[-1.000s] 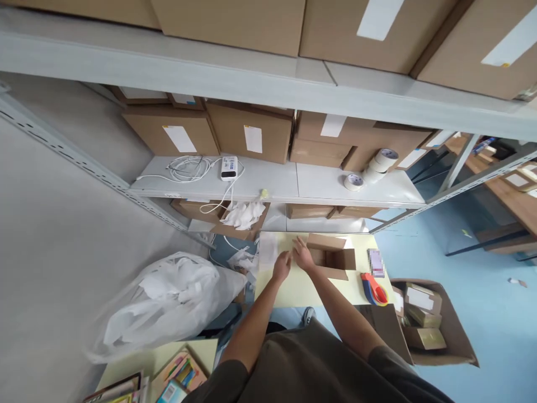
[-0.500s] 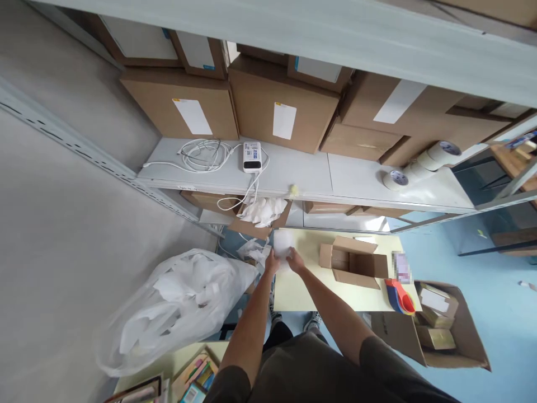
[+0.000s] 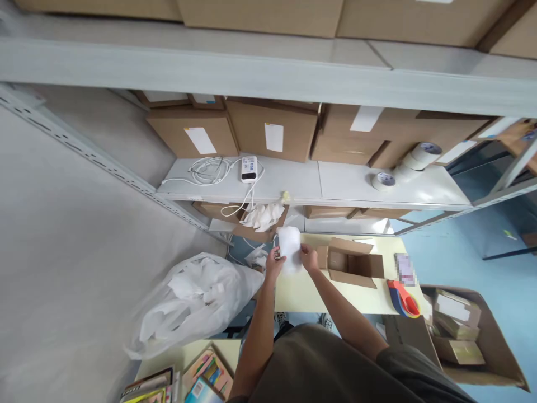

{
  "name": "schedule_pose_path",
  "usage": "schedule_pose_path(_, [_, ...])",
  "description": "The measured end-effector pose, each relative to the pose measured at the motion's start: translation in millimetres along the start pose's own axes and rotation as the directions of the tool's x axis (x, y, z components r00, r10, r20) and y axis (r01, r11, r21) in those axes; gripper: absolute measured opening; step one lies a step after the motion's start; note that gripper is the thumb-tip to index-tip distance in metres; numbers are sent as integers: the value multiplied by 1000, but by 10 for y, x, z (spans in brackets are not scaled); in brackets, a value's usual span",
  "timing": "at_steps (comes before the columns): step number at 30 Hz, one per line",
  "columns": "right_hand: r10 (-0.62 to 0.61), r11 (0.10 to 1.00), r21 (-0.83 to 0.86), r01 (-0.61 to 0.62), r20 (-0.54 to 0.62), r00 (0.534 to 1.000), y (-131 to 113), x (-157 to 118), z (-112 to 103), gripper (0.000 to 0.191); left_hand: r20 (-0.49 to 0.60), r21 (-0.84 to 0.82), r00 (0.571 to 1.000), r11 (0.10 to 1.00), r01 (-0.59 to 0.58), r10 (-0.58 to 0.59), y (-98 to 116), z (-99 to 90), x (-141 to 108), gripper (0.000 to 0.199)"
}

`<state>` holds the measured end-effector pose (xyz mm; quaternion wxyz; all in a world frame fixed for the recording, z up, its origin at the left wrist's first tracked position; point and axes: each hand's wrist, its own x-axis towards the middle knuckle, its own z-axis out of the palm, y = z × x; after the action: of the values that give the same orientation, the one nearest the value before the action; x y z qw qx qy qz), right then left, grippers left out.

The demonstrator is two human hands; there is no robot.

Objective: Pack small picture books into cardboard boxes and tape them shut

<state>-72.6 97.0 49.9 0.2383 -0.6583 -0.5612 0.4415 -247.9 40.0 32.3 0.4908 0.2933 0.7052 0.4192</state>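
"White packet [image 3: 290, 246], right in the middle! Who has got it?"

"Both hands have it. The left hand [image 3: 274, 262] pinches its left edge, with the thumb in front. The right hand [image 3: 309, 258] holds the right edge with bent fingers."

"Are the hands wide open?"

"No, they are partly curled, with the packet between them. I can't see all the right fingers, so I can't tell how each one bends."

"Where is the packet?"

"Over the left end of the yellow table [image 3: 300, 296]. I can't tell if its bottom touches the table."

"What is near the right hand?"

"An open brown box [image 3: 354, 279], just to the right, with its flaps spread out. More to the right are a blurry purple thing [image 3: 405, 268] and a red, blue and yellow thing [image 3: 403, 299]."

"And by the left hand?"

"A big see-through bag [image 3: 197, 296] full of white stuff, off to the left. Crumpled white paper [image 3: 263, 217] is a bit past the hands."

"Anything higher up?"

"Yes, a gray shelf [image 3: 289, 176] past the hands. It has tape rolls [image 3: 384, 181] and a curly white cord [image 3: 208, 171] on it."
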Motion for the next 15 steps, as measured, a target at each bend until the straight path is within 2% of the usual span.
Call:
schedule_pose_path(4, [-83, 991, 105, 86, -35, 996, -150, -17, -551, 41, 2, -9, 993, 993, -120, 120, 460, 225, -166, 56])
schedule_pose_path(7, [-117, 982, 139, 126, -73, 990, -133, -48, -1023, 43, 31, 26, 980, 980, -197, 196, 770, 540, -301, 50])
schedule_pose_path(11, [-130, 985, 101, 143, -125, 984, 103, -122, -1718, 46, 81, 120, 965, 959, -257, 249, 1058, 1177, -496, 43])
schedule_pose_path(15, [-102, 978, 162, 129, -165, 981, 468, -196, -2359, 49, 127, 142, 952, 945, -294, 278, 1154, 1862, -678, 41])
